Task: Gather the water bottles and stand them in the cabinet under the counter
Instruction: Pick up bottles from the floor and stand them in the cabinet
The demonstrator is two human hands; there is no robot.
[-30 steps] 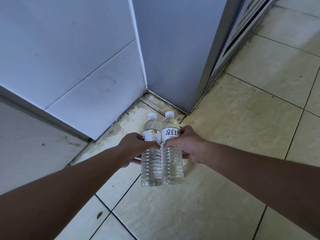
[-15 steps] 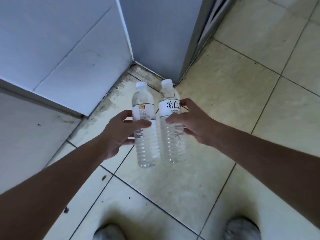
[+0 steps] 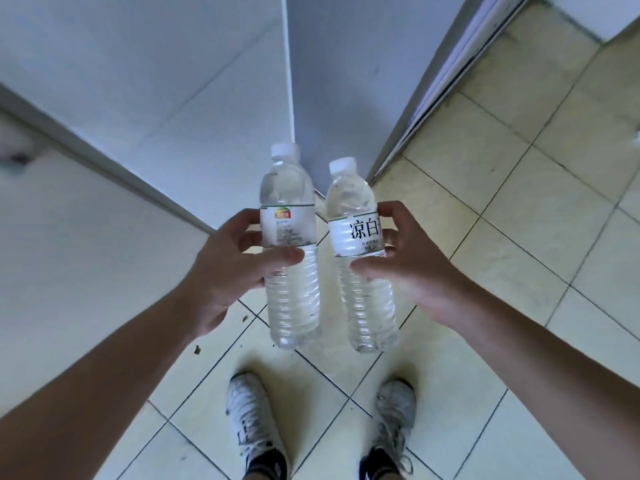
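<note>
Nearest, two white sneakers stand on the pale tiled floor. Above them, the left hand curls around a clear water bottle with an unreadable small-print label. The right hand grips a second water bottle labelled "凉白". Both are upright, slightly apart, held in the air. Beyond stand white tiled walls.
</note>
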